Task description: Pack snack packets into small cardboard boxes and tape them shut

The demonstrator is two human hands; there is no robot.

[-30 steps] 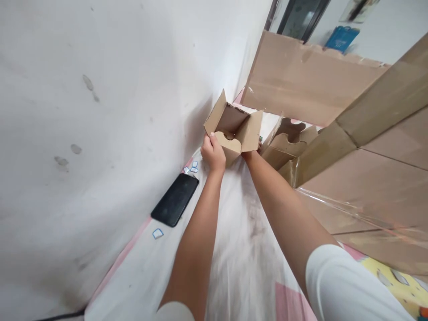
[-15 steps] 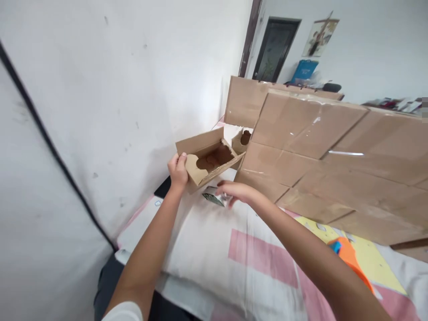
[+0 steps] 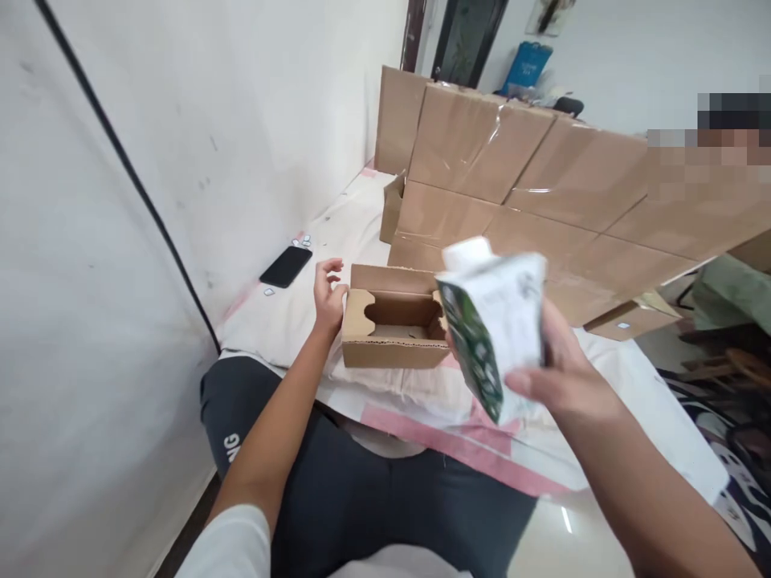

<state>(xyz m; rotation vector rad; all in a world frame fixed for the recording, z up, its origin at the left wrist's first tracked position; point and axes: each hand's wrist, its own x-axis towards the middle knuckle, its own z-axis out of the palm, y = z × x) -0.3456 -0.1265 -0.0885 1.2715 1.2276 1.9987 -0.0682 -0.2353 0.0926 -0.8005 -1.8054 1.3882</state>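
Observation:
An open cardboard box (image 3: 394, 355) stands on the bed in front of me, with curved cut-outs in its end flaps. My left hand (image 3: 329, 299) is at the box's left end, its thumb by the edge and its fingers loosely apart. My right hand (image 3: 557, 365) grips a white and green packet (image 3: 503, 313), held up over the box's right end and blurred by motion. A white piece sticks up from the packet's top; I cannot make out what it is. Part of the box's right end is hidden behind the packet.
Taped brown cartons (image 3: 458, 144) form a wall behind the box. A black phone (image 3: 287, 266) lies near the left wall, with small white bits beside it. Another cardboard box (image 3: 393, 210) stands at the carton wall's left end. At the right edge is a blurred-out person (image 3: 732, 136).
The box, tilted in my left hand before, now sits level and nearer to me. My right hand has lifted the packet up and to the right. The view has turned downward.

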